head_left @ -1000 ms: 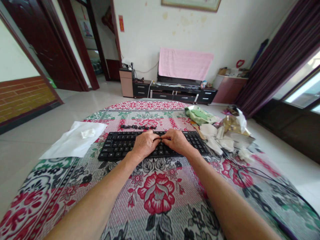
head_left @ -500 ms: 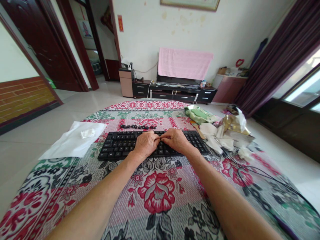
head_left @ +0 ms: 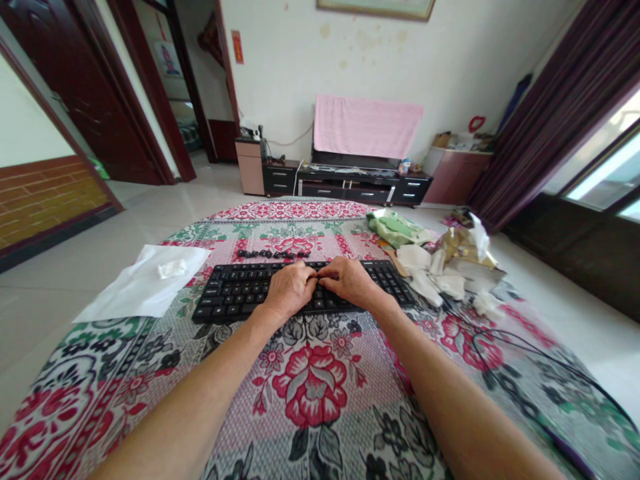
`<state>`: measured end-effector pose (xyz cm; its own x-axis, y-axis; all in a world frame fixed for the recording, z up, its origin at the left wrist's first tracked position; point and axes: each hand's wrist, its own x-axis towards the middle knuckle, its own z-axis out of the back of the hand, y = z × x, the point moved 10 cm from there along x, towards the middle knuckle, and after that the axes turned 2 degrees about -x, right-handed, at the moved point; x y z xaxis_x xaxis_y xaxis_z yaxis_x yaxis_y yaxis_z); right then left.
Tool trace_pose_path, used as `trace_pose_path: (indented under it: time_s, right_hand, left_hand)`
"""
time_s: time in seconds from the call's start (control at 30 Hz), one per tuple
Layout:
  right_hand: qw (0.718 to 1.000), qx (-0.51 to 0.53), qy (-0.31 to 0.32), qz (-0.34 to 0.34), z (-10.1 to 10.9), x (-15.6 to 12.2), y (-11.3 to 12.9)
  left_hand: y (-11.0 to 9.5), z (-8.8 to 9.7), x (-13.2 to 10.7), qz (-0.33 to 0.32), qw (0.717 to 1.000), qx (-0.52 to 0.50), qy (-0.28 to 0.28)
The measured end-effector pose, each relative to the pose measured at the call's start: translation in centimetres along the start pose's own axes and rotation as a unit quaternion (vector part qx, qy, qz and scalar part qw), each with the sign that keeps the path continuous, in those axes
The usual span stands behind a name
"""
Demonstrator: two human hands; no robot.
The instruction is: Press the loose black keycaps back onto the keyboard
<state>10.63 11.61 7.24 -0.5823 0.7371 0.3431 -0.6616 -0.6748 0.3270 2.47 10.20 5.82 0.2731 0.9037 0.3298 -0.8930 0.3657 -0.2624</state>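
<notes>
At centre, a long black plastic keyboard [head_left: 227, 291] lies beneath the bare left hand [head_left: 289, 291] and bare right hand [head_left: 349, 281], curled nearly closed, any grip impossible to tell, a row of small black pieces [head_left: 277, 254] beyond on red-and-grey flowered cloth [head_left: 311, 388].

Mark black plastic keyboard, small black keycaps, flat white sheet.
Black plastic keyboard [head_left: 323, 302], head view: front keys
Small black keycaps [head_left: 277, 255], head view: mid-row keycap
Flat white sheet [head_left: 131, 288], head view: bare surface

left hand [head_left: 289, 289] bare, right hand [head_left: 351, 283] bare; forearms [head_left: 207, 380] uncovered, tapering toward wrists [head_left: 270, 312]
</notes>
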Motion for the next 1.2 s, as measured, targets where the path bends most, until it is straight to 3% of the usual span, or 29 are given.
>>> trace_pose_path:
  time_s: [0.2,0.73,1.2]
  right_hand:
    - [0.999,-0.041,-0.009,-0.024,0.0,-0.1,-0.3]
    - [0.999,0.009,-0.013,-0.039,0.0,-0.1,-0.7]
    - [0.995,0.017,-0.01,-0.101,0.0,-0.2,-1.4]
  left_hand:
    - [0.1,-0.1,0.1,-0.002,1.0,-0.009,-0.002]
    - [0.3,0.0,0.2,0.01,1.0,-0.017,0.0]
    - [0.3,0.1,0.2,0.003,1.0,-0.015,-0.01]
